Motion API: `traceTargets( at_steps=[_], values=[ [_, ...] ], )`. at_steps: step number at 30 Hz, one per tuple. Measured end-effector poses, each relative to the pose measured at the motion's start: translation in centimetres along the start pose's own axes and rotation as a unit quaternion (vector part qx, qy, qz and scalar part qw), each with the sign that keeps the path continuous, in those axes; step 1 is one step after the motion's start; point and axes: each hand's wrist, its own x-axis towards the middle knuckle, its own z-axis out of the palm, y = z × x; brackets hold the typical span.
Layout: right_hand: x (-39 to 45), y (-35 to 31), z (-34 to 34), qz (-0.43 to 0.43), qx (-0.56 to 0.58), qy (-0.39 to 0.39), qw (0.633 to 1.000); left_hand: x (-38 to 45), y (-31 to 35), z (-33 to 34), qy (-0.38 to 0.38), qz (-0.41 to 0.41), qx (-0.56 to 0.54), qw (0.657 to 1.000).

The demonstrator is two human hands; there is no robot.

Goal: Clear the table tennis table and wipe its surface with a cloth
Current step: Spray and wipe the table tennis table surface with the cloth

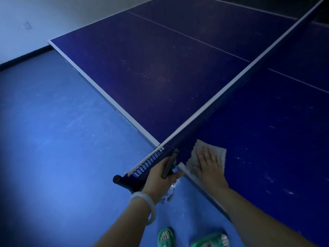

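The dark blue table tennis table fills the upper right, split by its net with a white top band. A pale grey cloth lies flat on the table's near edge just right of the net. My right hand presses on it with straight, spread fingers. My left hand grips the dark net post at the table's side, fingers curled round it. Dusty specks show on the surface to the right.
Blue floor spreads to the left, with a pale wall and dark skirting beyond. The net clamp sticks out past the table's edge. My feet in green slippers stand close below the edge.
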Motion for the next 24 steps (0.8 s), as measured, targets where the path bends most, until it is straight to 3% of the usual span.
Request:
traceTargets(
  at_steps=[3, 13, 18, 24],
  values=[
    [-1.3, 2.7, -0.1, 0.048, 0.001, 0.01, 0.999, 2.0, 1.6, 0.8, -0.027, 0.018, 0.004, 0.999],
    [-2.5, 4.2, -0.8, 0.015, 0.057, -0.055, 0.997, 8.4, 4.0, 4.7, -0.037, 0.072, -0.048, 0.996],
    [-3.8, 5.4, 0.2, -0.004, 0.051, -0.055, 0.997, 10.4, 4.0, 5.1, -0.015, 0.078, -0.096, 0.992],
    [-4.0, 5.3, 0.3, 0.006, 0.046, -0.056, 0.997, 11.7, 4.1, 5.0, -0.041, 0.082, -0.099, 0.991]
  ],
)
